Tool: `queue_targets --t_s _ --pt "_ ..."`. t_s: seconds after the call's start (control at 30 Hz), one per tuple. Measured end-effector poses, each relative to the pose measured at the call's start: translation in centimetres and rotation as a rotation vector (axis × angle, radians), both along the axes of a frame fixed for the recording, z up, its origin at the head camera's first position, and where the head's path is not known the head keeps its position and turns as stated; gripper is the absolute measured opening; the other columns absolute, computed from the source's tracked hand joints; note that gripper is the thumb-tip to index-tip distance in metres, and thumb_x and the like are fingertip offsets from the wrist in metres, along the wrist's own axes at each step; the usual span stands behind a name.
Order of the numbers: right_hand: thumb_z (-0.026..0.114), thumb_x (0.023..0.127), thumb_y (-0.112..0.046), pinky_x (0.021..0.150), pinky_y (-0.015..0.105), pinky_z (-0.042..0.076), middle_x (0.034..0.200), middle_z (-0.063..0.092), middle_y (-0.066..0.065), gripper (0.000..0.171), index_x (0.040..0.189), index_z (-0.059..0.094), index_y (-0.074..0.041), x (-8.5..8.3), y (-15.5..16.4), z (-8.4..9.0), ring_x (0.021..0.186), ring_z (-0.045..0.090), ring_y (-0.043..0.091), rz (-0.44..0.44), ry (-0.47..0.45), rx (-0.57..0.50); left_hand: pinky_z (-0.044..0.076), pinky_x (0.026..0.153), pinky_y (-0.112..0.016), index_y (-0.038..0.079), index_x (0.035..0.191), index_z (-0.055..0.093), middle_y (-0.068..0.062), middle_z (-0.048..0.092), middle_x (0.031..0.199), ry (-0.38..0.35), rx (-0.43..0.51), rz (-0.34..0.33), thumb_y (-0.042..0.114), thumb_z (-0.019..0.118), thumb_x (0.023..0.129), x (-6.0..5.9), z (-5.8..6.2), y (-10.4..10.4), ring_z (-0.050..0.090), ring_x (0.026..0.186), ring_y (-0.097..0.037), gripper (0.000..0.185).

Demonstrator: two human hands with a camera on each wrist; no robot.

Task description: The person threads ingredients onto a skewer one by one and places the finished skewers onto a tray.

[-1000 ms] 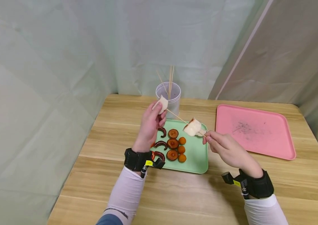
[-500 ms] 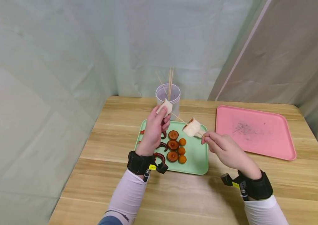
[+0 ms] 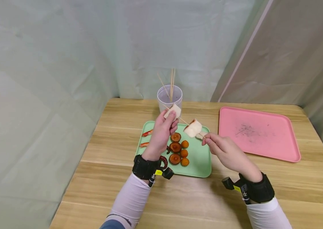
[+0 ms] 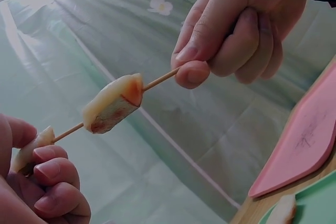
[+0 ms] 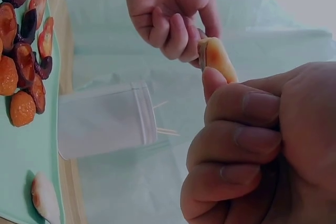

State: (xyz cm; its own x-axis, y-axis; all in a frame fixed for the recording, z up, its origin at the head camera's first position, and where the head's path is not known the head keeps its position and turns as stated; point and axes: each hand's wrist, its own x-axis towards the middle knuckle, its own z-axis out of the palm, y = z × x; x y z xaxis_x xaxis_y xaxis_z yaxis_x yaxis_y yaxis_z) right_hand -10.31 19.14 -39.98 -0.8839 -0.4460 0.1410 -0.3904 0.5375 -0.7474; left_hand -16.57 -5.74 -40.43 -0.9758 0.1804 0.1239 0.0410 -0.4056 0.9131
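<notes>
My left hand (image 3: pixel 160 135) pinches a white food piece (image 3: pixel 175 109) with thumb and fingers, at the far end of a wooden skewer (image 4: pixel 160 81). A bit of the skewer's tip shows beyond that piece in the head view. Midway along the stick sits a second white piece (image 3: pixel 193 128) with a browned edge. The stick's near end is pinched between thumb and forefinger of my right hand (image 3: pixel 227 151), other fingers curled in. Both hands are raised over the green tray (image 3: pixel 202 165). Another white piece (image 5: pixel 46 198) lies on the tray.
Mushroom caps (image 3: pixel 175 147), orange balls (image 3: pixel 184 153), shrimp (image 3: pixel 147 133) and dark tentacles (image 3: pixel 163 161) lie on the green tray. Behind it stands a whitish cup (image 3: pixel 162 103) with several skewers. A pink tray (image 3: pixel 267 140) with dark smudges lies at the right.
My left hand has moved right and slightly nearer, closing the distance to the second piece. The skewer's tip now shows past the pinched piece. My right hand has shifted slightly left.
</notes>
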Motion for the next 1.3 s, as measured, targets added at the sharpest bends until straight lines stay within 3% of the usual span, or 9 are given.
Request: queue_targets --t_s 0.1,0.27,0.4,1.0,1.3 --pt "0.048 0.116 -0.017 0.060 0.030 0.038 0.069 0.041 -0.009 0.020 0.110 0.067 -0.015 0.1 0.0 0.0 0.060 0.041 0.008 -0.027 0.015 0.017 0.029 0.056 -0.019 0.005 0.123 0.053 -0.001 0.041 0.081 -0.007 -0.010 0.008 0.021 0.051 0.114 0.2 -0.1 0.3 0.037 0.065 -0.010 0.018" --pt "0.049 0.116 -0.015 0.060 0.030 0.040 0.070 0.046 -0.008 0.020 0.113 0.069 -0.012 0.2 -0.2 0.0 0.061 0.045 0.010 -0.070 0.048 0.042 0.028 0.056 -0.022 0.007 0.122 0.055 -0.001 0.042 0.080 -0.026 -0.066 -0.032 0.024 0.052 0.114 0.6 -0.1 1.1 0.036 0.063 -0.010 0.019" --pt "0.048 0.116 -0.015 0.058 0.030 0.039 0.068 0.044 -0.009 0.021 0.113 0.069 -0.012 0.3 -0.3 0.0 0.059 0.043 0.008 -0.065 0.052 0.025 0.026 0.054 -0.025 0.008 0.120 0.054 -0.001 0.041 0.079 -0.026 -0.083 -0.044 0.026 0.052 0.114 0.7 0.0 1.4 0.034 0.060 -0.012 0.020" --pt "0.046 0.117 -0.015 0.057 0.030 0.038 0.067 0.043 -0.009 0.023 0.113 0.069 -0.010 0.2 -0.3 0.0 0.057 0.041 0.008 -0.062 0.049 0.005 0.025 0.054 -0.024 0.007 0.121 0.053 -0.001 0.041 0.079 -0.020 -0.058 -0.066 0.025 0.049 0.115 0.4 -0.2 1.1 0.031 0.057 -0.011 0.019" --pt "0.047 0.116 -0.017 0.062 0.032 0.045 0.072 0.052 -0.006 0.022 0.112 0.069 -0.012 0.3 -0.2 0.2 0.064 0.052 0.015 -0.104 0.064 0.003 0.026 0.056 -0.023 0.008 0.125 0.053 -0.001 0.042 0.082 -0.005 -0.038 -0.093 0.027 0.050 0.114 0.3 -0.2 0.9 0.034 0.060 -0.010 0.022"
